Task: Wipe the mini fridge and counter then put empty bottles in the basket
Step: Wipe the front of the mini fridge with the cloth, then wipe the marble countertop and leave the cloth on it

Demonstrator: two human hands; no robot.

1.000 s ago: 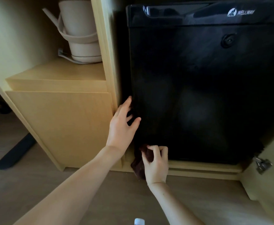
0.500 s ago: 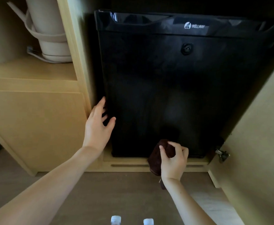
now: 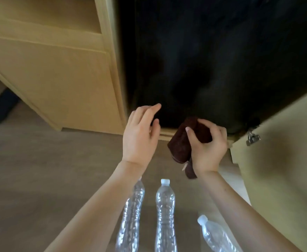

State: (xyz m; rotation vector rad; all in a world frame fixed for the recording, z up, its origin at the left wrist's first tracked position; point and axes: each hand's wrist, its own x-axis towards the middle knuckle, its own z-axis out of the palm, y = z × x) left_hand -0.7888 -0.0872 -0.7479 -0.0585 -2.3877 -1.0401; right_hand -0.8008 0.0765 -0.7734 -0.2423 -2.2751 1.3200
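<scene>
The black mini fridge (image 3: 212, 57) sits inside a light wood cabinet. My right hand (image 3: 206, 148) grips a dark brown cloth (image 3: 180, 144) just in front of the fridge door's bottom edge. My left hand (image 3: 140, 135) hovers beside it with fingers loosely spread, holding nothing, near the door's lower left corner. Three clear empty plastic bottles stand on the floor below my arms: the left bottle (image 3: 130, 219), partly behind my left forearm, the middle bottle (image 3: 165, 213), and the right bottle (image 3: 216, 235), tilted.
A wooden cabinet side unit (image 3: 58, 75) stands to the left of the fridge. The open cabinet door (image 3: 283, 160) with a metal hinge (image 3: 251, 138) is at the right. A dark chair base (image 3: 1, 108) lies at far left on the wood floor.
The view has tilted down, bringing the bottles into sight. Both hands have pulled back from the fridge door, the right one carrying the cloth toward me.
</scene>
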